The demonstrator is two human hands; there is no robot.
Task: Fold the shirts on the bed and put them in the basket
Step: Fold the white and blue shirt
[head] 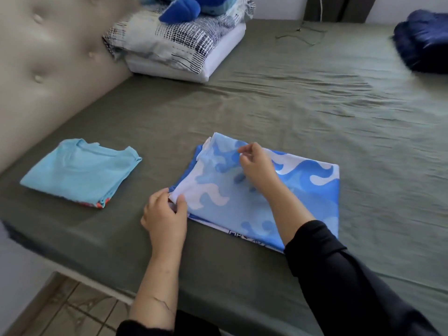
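Observation:
A blue shirt with a white and light-blue wave pattern lies partly folded on the olive bed sheet, near the front edge. My left hand pinches the near left corner of its folded-over flap. My right hand pinches the fabric higher up on the same flap, near the far edge. A light-blue shirt lies folded flat to the left, with a strip of red and orange print showing at its near edge. No basket is in view.
A stack of pillows with a blue plush toy on top sits at the back by the padded beige headboard. Dark blue fabric lies bunched at the far right. Tiled floor shows below the bed's front edge.

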